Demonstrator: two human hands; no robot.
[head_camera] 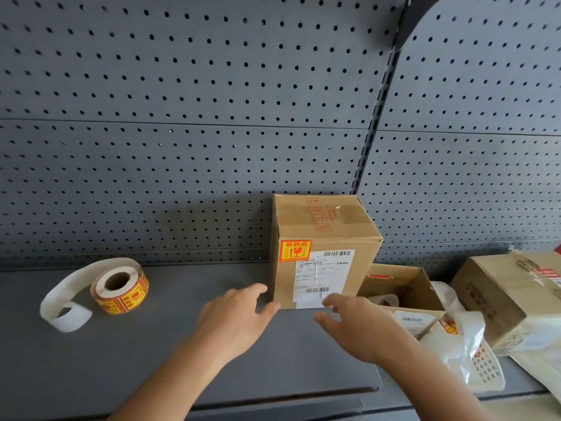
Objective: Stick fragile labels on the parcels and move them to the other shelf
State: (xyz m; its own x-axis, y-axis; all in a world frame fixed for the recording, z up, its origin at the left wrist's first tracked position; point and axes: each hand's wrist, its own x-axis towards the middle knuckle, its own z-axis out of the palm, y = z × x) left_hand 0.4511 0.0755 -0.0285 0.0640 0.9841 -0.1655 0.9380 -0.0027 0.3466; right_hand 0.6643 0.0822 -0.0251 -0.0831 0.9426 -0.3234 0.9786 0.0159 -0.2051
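on the grey shelf, two open hands at a labelled box

nearest the camera, two bare forearms reach forward over the flat dark grey metal shelf (151, 344). the left hand (233, 317) is open, its fingers straight and together, with the fingertips just beside the lower left corner of the tall brown cardboard box (321, 226). the blur hides whether they touch it. the right hand (358, 323) is open too, fingers loosely spread and holding nothing. its uppermost fingertip lies over the bottom edge of the box's front face.

that box stands upright on the shelf, close to the back wall. on its front face, top left, sits a red and yellow square fragile label (295, 251). just beside it is a white printed shipping label (324, 275) with barcodes. clear tape runs across the top of the box.

to the left, well apart from the box, a roll of red and yellow fragile labels (120, 287) lies flat on the shelf, and a loose white backing strip (66, 299) curls out from it.

to the right, a low open cardboard box (403, 287) is tucked against the tall one. a crumpled translucent plastic bag (467, 338) lies beside it. further right a tilted, taped cardboard parcel (510, 299) rests partly on the bag.

behind everything rises the grey perforated metal back panel (182, 117), split by a dark upright post (373, 141).
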